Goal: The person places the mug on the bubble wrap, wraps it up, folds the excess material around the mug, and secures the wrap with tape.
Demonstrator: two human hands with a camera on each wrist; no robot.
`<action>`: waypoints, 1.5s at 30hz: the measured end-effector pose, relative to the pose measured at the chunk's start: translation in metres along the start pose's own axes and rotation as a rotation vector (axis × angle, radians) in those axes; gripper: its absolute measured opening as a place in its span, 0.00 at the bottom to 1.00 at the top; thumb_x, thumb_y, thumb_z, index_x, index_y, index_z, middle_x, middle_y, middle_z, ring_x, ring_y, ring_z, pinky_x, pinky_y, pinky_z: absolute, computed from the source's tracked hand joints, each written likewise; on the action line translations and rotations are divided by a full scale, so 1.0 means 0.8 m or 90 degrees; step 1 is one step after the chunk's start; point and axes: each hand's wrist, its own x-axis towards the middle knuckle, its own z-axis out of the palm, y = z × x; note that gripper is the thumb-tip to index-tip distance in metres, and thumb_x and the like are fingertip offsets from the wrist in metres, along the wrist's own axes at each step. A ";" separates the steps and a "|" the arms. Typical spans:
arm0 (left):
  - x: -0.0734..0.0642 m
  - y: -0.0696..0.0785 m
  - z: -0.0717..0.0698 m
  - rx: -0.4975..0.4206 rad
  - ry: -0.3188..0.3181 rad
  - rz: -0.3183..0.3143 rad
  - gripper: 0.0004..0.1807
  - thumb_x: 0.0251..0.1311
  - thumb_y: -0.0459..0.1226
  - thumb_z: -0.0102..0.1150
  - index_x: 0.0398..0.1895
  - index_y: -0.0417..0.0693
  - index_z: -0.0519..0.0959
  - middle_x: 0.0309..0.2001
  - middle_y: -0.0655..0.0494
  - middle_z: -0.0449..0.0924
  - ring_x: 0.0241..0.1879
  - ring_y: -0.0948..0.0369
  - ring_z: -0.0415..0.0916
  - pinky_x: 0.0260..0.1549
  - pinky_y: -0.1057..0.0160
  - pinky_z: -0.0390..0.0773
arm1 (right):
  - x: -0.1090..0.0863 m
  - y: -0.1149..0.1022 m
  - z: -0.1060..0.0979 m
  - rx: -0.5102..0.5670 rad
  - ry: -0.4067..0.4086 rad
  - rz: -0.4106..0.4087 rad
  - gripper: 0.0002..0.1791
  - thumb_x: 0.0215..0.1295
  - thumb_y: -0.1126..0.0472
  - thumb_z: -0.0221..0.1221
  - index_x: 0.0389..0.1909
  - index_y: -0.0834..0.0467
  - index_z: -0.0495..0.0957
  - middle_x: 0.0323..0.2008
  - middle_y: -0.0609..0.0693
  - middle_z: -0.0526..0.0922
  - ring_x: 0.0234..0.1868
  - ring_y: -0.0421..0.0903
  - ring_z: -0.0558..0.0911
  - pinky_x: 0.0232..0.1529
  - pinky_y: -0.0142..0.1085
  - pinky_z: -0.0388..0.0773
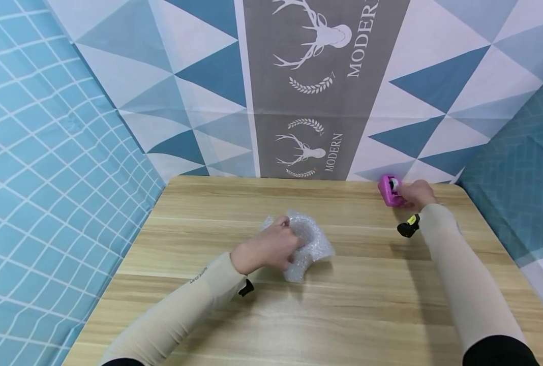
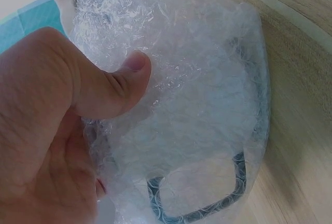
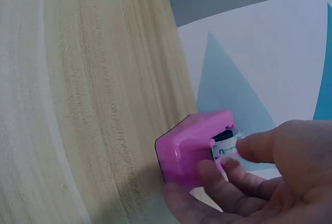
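Observation:
Near the middle of the wooden table, my left hand [image 1: 276, 246] grips a bubble-wrapped mug [image 1: 319, 247]. In the left wrist view the thumb [image 2: 122, 81] presses the clear bubble wrap [image 2: 187, 105], and the other fingers are mostly hidden behind it. A dark-edged handle [image 2: 207, 211] shows through the wrap at the bottom. At the table's back right, my right hand [image 1: 418, 194] holds a pink tape dispenser [image 1: 389, 195]. Its thumb is at the tape roll [image 3: 225, 147], with the other fingers curved along the dispenser's side.
The wooden table [image 1: 198, 223] meets a patterned cloth backdrop [image 1: 216, 127] along its back edge, close behind the dispenser. Blue gridded cloth [image 1: 47, 178] hangs at the left and a teal cloth [image 1: 518, 168] at the right. A small black wrist device [image 1: 408, 227] sits by the right cuff.

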 end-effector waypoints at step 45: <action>-0.002 0.000 -0.001 -0.021 0.003 -0.007 0.09 0.52 0.42 0.72 0.34 0.56 0.82 0.31 0.65 0.84 0.41 0.61 0.83 0.70 0.47 0.64 | -0.013 0.016 0.008 0.178 -0.014 0.006 0.36 0.80 0.51 0.45 0.77 0.71 0.54 0.68 0.65 0.68 0.67 0.56 0.72 0.73 0.46 0.68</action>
